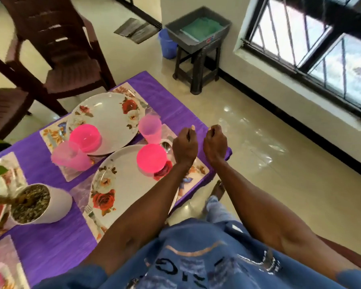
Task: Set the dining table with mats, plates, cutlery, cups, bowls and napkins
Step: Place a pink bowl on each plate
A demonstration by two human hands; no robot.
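Two floral plates lie on patterned mats on the purple tablecloth (50, 243): a far plate (106, 115) and a near plate (123, 182). Each carries a pink bowl, the far bowl (84, 137) and the near bowl (151, 157). A pink cup (150, 128) stands between the plates, and another pink cup (71, 156) sits tilted at the left. A spoon (166, 146) lies right of the near plate and a fork (91, 213) lies at its left. My left hand (184, 144) and right hand (215, 142) hover over the table's corner, fingers curled, with nothing visible in them.
A white plant pot (42, 203) stands on the table at the left beside more set mats. Dark brown chairs (56, 49) stand behind the table. A stool holds a grey tray (198, 28) with green cloth, a blue bucket (167, 44) beside it. A barred window is at the right.
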